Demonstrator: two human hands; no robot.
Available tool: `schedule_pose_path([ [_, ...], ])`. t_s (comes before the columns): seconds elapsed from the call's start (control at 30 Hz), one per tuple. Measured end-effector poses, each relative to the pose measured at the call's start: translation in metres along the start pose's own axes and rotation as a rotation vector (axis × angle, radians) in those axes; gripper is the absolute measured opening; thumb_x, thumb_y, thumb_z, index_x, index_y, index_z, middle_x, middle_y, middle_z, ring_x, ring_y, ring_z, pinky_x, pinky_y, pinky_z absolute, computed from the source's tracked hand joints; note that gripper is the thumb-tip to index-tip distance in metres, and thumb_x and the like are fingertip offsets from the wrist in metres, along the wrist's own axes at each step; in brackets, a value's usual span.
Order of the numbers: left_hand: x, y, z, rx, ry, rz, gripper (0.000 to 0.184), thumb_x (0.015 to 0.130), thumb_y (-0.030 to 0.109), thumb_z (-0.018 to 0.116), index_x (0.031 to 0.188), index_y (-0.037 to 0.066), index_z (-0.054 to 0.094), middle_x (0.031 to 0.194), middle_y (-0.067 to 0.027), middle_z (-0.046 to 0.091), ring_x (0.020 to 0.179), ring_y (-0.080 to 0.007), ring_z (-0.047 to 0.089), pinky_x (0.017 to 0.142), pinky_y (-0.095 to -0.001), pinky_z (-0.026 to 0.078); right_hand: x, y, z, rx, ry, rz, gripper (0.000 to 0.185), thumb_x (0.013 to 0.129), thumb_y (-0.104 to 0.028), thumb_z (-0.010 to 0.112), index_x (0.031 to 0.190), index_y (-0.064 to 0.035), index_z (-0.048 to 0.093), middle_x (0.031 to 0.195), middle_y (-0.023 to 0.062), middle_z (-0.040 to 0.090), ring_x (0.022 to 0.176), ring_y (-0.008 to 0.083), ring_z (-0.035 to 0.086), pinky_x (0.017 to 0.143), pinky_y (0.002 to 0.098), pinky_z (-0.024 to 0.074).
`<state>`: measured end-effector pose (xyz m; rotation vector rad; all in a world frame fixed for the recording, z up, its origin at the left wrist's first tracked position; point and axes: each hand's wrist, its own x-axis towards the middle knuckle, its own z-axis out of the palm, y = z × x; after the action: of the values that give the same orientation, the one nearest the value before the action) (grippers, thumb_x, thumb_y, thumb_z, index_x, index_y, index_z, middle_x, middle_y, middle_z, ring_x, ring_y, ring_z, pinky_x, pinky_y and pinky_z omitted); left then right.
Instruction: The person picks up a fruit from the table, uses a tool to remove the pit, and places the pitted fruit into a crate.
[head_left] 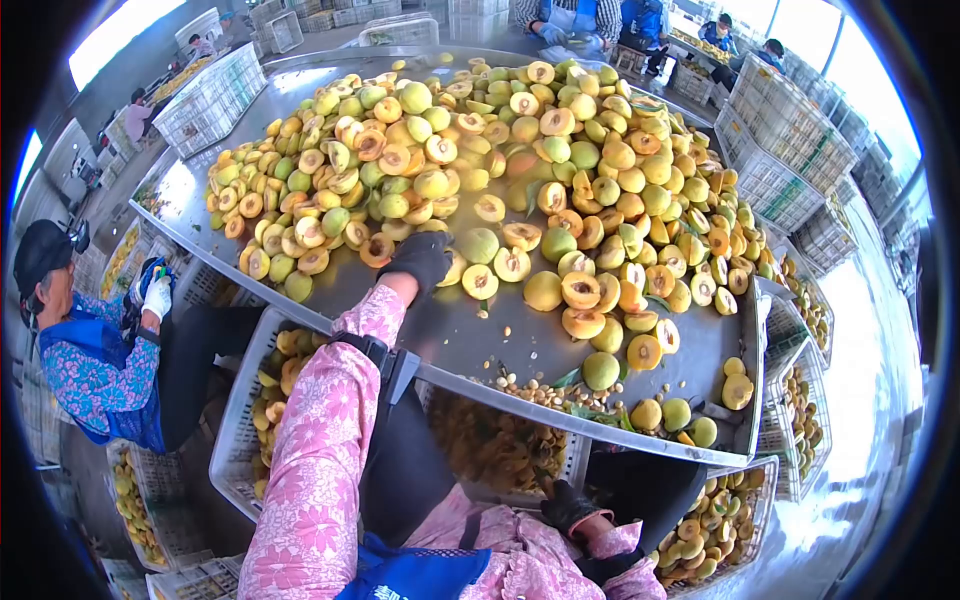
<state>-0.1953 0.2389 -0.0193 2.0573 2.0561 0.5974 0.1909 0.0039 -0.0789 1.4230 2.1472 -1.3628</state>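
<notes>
My left hand, in a dark glove, reaches over the near side of a heap of yellow-green peaches, many cut in half with brown pits or hollows showing. Its fingers curve down on a peach half; the fingertips are partly hidden. Low by my lap, beneath the table edge, is my right hand, also dark-gloved. Its fingers are closed, and what they hold, if anything, does not show clearly. The heap lies on a metal table with a raised rim.
Loose pits lie along the near rim. Under the table stand a crate of peaches and a blurred container. Another crate of peaches is at right. A co-worker sits at left. Stacked crates rise at the right.
</notes>
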Motion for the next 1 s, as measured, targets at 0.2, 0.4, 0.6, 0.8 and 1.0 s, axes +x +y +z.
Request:
schedule_pose_path([
  [0.2,-0.006,0.014,-0.013,0.021,-0.402,0.002,0.051,0.070,0.024,0.069,0.116,0.007,0.055,0.108,-0.0191,0.060,0.096,-0.0328,0.059,0.084,-0.0366,0.047,0.017,0.040,0.027,0.009,0.078,-0.065,0.042,0.081,-0.029,0.054,0.109,0.0022,0.048,0.099,0.0287,0.055,0.097,0.0434,0.054,0.079,0.0459,0.0445],
  [0.4,-0.075,0.029,0.002,-0.816,-0.163,-0.267,0.051,0.072,0.016,0.067,0.116,-0.001,0.049,0.107,-0.0123,0.059,0.097,-0.0226,0.059,0.082,-0.0317,0.048,-0.014,0.002,-0.014,0.080,0.114,-0.124,0.037,0.083,-0.024,0.059,0.107,0.0014,0.049,0.092,0.0230,0.059,0.085,0.0372,0.060,0.072,0.0411,0.0469],
  [0.6,-0.149,0.102,-0.003,-1.554,-0.265,-0.186,0.046,0.077,0.006,0.063,0.119,-0.003,0.047,0.111,-0.0125,0.058,0.098,-0.0205,0.058,0.085,-0.0304,0.049,-0.060,-0.078,-0.061,1.224,0.079,-0.094,0.030,0.085,-0.015,0.060,0.110,-0.0040,0.049,0.080,0.0042,0.056,0.067,0.0122,0.055,0.058,0.0284,0.0459],
  [0.8,-0.215,0.175,-0.012,-1.357,-0.175,-0.036,0.043,0.082,0.009,0.061,0.121,-0.001,0.046,0.116,-0.0123,0.054,0.106,-0.0210,0.055,0.093,-0.0319,0.045,-0.052,-0.096,-0.068,0.999,0.131,-0.334,0.035,0.092,-0.023,0.049,0.120,-0.0035,0.044,0.106,0.0077,0.051,0.096,0.0188,0.049,0.091,0.0299,0.0363],
  [1.0,-0.226,0.174,0.004,-1.809,-0.311,-0.314,0.039,0.086,0.009,0.058,0.122,0.002,0.046,0.116,-0.0121,0.055,0.104,-0.0209,0.055,0.091,-0.0344,0.046,-0.046,-0.083,-0.061,0.672,0.245,-0.362,0.035,0.090,-0.015,0.052,0.121,-0.0013,0.043,0.111,0.0110,0.051,0.106,0.0206,0.047,0.091,0.0339,0.0403],
])
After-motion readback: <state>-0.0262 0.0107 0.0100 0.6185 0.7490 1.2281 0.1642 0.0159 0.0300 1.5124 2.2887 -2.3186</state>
